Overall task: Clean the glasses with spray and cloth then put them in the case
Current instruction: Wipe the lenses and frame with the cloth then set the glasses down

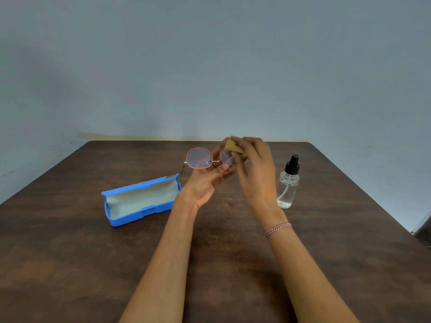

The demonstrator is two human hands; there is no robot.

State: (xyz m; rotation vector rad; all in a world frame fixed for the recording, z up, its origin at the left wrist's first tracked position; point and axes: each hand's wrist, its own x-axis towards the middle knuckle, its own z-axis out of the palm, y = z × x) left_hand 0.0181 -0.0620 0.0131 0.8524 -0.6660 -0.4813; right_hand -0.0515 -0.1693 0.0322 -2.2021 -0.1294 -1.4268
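Round glasses (199, 158) with a thin pink frame are held up above the middle of the table. My left hand (205, 183) holds them from below, its fingers curled around the bridge and the lower rims. My right hand (254, 169) pinches a small tan cloth (234, 145) against the right lens. That lens is partly hidden by the cloth and my fingers. A blue glasses case (140, 199) lies open on the table to the left, showing its pale lining. To the right of my right hand stands a clear spray bottle (288, 183) with a black nozzle.
The dark brown wooden table (70, 252) fills the lower view, with its far edge against a grey wall (210, 66). The table's right edge runs diagonally past the bottle. A bracelet sits on my right wrist.
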